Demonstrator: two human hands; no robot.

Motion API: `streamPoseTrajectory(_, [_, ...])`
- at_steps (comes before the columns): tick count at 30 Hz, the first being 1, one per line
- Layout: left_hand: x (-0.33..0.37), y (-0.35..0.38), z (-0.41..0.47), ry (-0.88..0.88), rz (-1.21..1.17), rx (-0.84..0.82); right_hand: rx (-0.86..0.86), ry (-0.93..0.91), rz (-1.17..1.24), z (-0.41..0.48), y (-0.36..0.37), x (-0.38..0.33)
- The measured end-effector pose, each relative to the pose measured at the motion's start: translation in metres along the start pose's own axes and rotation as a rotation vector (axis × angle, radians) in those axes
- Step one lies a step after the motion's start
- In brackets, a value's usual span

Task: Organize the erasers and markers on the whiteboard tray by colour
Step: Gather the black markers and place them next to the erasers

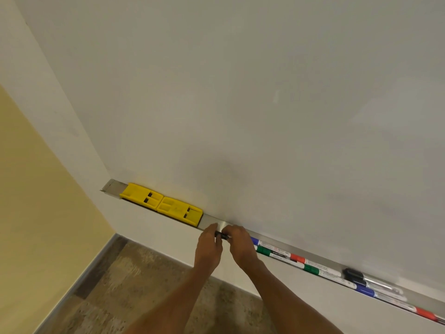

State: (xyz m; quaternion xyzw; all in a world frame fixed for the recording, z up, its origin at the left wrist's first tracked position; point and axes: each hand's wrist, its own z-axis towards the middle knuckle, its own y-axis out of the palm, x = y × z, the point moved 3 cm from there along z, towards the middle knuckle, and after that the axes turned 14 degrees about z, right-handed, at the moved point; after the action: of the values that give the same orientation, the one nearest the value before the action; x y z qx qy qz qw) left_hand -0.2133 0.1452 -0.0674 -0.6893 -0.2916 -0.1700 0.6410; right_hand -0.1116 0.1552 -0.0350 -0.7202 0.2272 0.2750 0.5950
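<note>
Two yellow erasers [142,196] [180,210] lie end to end at the left end of the metal whiteboard tray [212,221]. Just right of them, my left hand [209,247] and my right hand [239,245] both pinch a black marker [222,235] over the tray; most of it is hidden by my fingers. Further right along the tray lie a blue-capped marker [255,241], green-capped markers [263,250] [311,269], a red-capped marker [298,258], a black-capped marker [353,274], another blue one [364,290] and another red one [426,314].
The white board [240,92] fills the upper view. A cream wall [36,201] stands at the left, and a speckled brown floor [134,285] lies below the tray. A short bare stretch of tray shows between the erasers and my hands.
</note>
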Motion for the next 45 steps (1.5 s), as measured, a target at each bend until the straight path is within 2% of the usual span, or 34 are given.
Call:
streamPoseTrajectory(6, [0.005, 0.001, -0.001, -0.052, -0.035, -0.023, -0.048, 0.019, 0.059, 0.000, -0.006, 0.000])
streamPoseTrajectory(9, [0.007, -0.001, -0.003, -0.092, -0.058, -0.021, -0.014, 0.028, 0.112, -0.001, -0.008, -0.002])
streamPoseTrajectory(14, [0.018, -0.006, -0.007, -0.146, -0.148, 0.100, 0.037, 0.042, 0.237, -0.006, -0.014, -0.007])
streamPoseTrajectory(19, [0.039, -0.009, -0.013, -0.180, -0.374, 0.153, 0.078, -0.012, 0.413, -0.013, -0.031, -0.005])
streamPoseTrajectory(24, [0.059, 0.001, -0.016, -0.291, -0.648, 0.119, 0.152, -0.163, 0.392, -0.025, -0.051, 0.004])
streamPoseTrajectory(28, [0.076, 0.013, -0.030, -0.328, -0.810, 0.097, 0.108, -0.106, 0.517, -0.037, -0.064, 0.019])
streamPoseTrajectory(31, [0.087, 0.022, -0.041, -0.397, -0.880, 0.153, 0.027, 0.003, 0.588, -0.045, -0.073, 0.037])
streamPoseTrajectory(36, [0.112, 0.031, -0.055, -0.410, -1.010, 0.291, 0.049, 0.015, 0.337, -0.062, -0.100, 0.085])
streamPoseTrajectory(41, [0.146, 0.057, -0.071, -0.413, -1.064, 0.227, 0.102, 0.020, 0.113, -0.089, -0.132, 0.133])
streamPoseTrajectory(45, [0.175, 0.095, -0.090, -0.487, -1.063, 0.129, 0.096, 0.035, -0.074, -0.110, -0.160, 0.169])
